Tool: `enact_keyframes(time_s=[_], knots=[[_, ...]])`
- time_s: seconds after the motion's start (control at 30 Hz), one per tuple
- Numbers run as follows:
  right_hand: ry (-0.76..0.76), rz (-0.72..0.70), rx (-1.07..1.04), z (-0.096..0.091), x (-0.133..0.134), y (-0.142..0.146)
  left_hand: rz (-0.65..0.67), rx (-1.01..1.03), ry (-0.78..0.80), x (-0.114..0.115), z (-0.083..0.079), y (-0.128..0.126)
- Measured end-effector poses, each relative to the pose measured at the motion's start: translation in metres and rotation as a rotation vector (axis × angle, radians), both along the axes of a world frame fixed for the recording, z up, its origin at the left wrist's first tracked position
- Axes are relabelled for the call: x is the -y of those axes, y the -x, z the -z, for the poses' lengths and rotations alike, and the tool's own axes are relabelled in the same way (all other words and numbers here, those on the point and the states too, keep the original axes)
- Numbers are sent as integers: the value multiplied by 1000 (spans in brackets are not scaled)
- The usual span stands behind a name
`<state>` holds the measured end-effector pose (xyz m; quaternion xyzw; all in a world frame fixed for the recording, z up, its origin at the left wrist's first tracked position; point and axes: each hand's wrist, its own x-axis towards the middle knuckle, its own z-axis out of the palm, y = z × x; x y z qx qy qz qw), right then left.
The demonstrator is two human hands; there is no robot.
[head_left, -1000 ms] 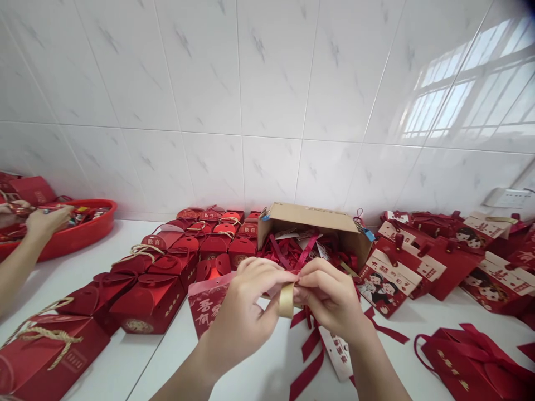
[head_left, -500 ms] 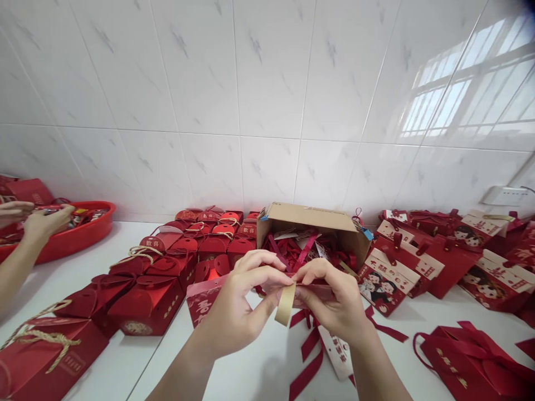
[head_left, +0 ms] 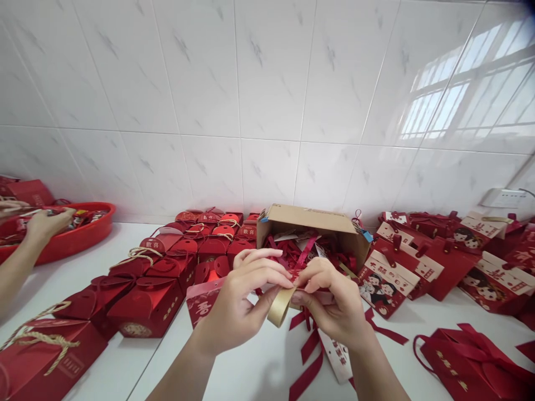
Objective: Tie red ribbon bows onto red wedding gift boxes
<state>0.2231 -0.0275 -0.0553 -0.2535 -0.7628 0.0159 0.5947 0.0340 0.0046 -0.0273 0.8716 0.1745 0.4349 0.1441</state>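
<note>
Both hands meet in front of the cardboard box, pinching a gold ribbon above the table. My left hand is closed on the ribbon, whose loop hangs below the fingertips. My right hand pinches the ribbon's other part together with a red card-like piece, mostly hidden by the fingers. Behind my left hand lies a red printed card. Under my right hand a white tag and dark red ribbons rest on the table.
An open cardboard box holds ribbons and tags. Red gift boxes stand in rows at left; red printed bags stand at right, with a ribboned red bag nearer. Another person's hand works over a red basin.
The gold ribbon's loop has turned and opened wider, shifting slightly left. My hands have stayed nearly in place, with small finger movements.
</note>
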Motion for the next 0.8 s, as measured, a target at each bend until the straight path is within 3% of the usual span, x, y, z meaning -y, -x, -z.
enact_keyframes(time_s=[0.3,0.5,0.8], knots=[[-19,1,-50,0,0,2,-73,97,-1,2,13,-4],[291,-162,-222,6,3,4,-14,147,74,1,17,-5],[360,-244,-315,1,6,4,-53,160,19,2,16,-6]])
